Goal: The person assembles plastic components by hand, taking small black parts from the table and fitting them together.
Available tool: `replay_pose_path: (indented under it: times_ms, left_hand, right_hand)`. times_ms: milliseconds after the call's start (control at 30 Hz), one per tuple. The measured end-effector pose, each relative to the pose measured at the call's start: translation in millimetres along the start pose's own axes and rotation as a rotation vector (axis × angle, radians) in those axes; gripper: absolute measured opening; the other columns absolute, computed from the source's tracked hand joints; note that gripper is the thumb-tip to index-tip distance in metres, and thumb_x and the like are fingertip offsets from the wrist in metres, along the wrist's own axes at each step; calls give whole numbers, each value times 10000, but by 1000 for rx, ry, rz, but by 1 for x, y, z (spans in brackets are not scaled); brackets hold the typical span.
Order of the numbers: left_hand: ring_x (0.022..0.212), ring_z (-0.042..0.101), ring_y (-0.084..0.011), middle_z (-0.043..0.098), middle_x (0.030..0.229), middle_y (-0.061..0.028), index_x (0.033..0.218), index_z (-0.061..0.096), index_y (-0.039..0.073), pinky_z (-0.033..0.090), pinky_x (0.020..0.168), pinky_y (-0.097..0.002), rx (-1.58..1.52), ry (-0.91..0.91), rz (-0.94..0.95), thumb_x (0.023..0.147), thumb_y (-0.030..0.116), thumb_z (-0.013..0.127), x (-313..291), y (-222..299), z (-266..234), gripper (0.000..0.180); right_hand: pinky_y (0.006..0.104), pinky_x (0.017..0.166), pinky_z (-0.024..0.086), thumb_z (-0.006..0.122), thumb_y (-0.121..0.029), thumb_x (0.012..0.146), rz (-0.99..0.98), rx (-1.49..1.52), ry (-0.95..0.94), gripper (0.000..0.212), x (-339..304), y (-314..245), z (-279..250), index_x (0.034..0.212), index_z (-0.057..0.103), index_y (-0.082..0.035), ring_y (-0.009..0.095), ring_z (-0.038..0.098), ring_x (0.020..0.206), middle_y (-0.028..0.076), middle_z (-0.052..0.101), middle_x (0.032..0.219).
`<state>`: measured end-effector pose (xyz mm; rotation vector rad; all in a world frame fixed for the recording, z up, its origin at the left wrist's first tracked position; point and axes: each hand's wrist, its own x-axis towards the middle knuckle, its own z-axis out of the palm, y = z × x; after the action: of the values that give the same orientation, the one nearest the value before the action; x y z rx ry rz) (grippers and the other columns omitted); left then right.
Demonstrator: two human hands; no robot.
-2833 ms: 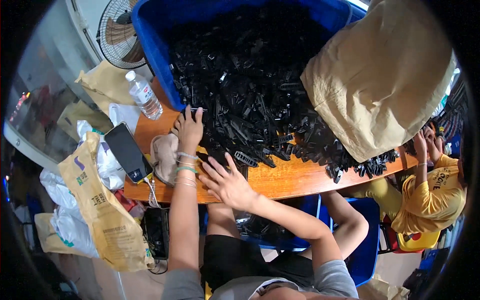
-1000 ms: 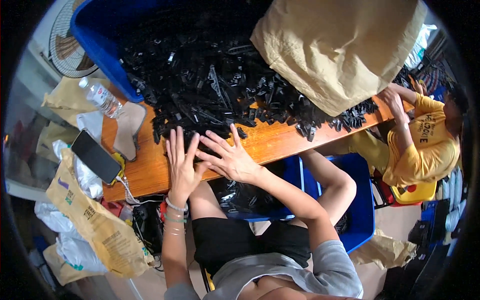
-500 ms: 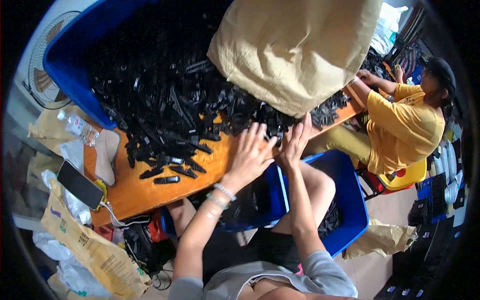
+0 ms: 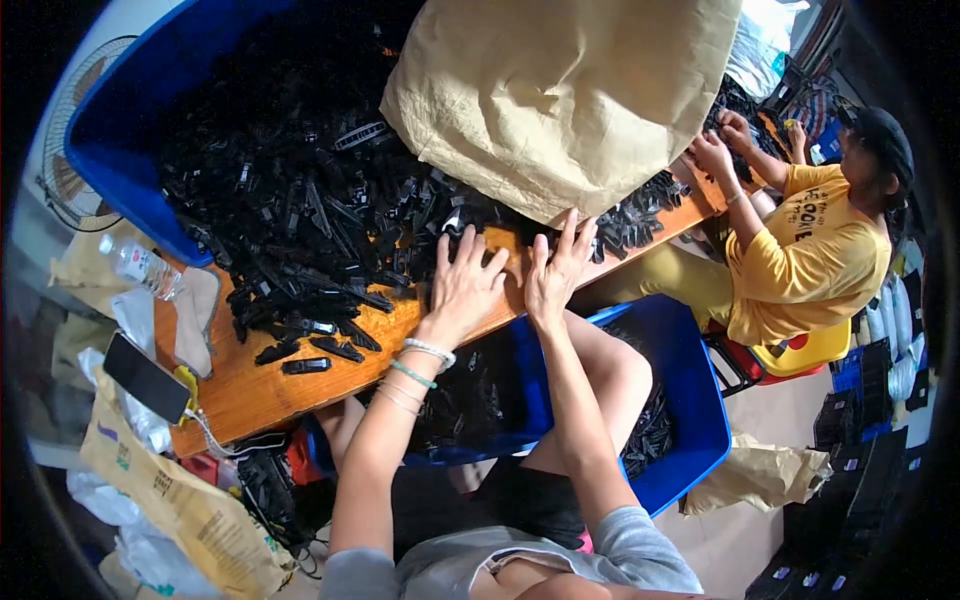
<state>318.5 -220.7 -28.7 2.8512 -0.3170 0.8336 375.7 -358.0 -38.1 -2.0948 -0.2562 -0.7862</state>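
Note:
My left hand [image 4: 463,285] lies palm down at the near edge of a heap of black plastic parts [image 4: 300,215], its fingers spread and the fingertips touching some pieces. To its right, my right hand [image 4: 556,278] is stretched out flat, with its fingertips against the lower edge of a large tan paper sack [image 4: 560,110] and beside a few black parts. Neither hand grips anything. Between the hands a strip of the orange wooden table [image 4: 508,258] shows. The heap runs out of a tipped blue bin [image 4: 95,150], and the sack covers part of it.
Under the table edge stand blue bins [image 4: 690,440] holding black parts. On the table's left are a phone [image 4: 147,377], a clear bottle [image 4: 140,265] and a beige cloth piece [image 4: 197,320]. A co-worker in yellow [image 4: 810,250] sits at right, handling parts.
My hands have moved slightly apart, and bare table now shows between them. The whole view has shifted a little. The co-worker's hands have moved and come further into sight.

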Motion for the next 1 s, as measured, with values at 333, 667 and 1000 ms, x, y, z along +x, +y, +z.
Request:
replay_pose_path:
  times_ms: [333, 667, 1000]
  left_hand:
    - [1366, 337, -375, 437, 1400, -197, 1192, 592, 78, 193, 1125, -634, -21, 69, 122, 869, 283, 633, 15, 31, 5, 386]
    - [1278, 430, -357, 466, 1423, -126, 1145, 620, 80, 352, 1077, -500, -150, -8, 91, 882, 223, 544, 20, 13, 26, 309]
    - [1278, 423, -362, 503, 1339, -187, 1116, 598, 42, 311, 1092, -499, 22, -72, 51, 853, 269, 651, 1, 13, -11, 351]
  right_hand:
    - [450, 1172, 179, 397, -158, 997, -14, 389, 214, 521, -11, 4, 0, 1479, 301, 14, 373, 253, 1439, 240, 264, 1545]
    - [482, 1176, 169, 377, -204, 994, -209, 212, 122, 518, -18, 1, -1, 1455, 355, 32, 379, 226, 1452, 225, 283, 1544]
    - [500, 1134, 280, 507, 46, 831, -262, 56, 49, 533, -14, 7, -3, 1362, 463, 30, 423, 318, 1395, 241, 400, 1450]
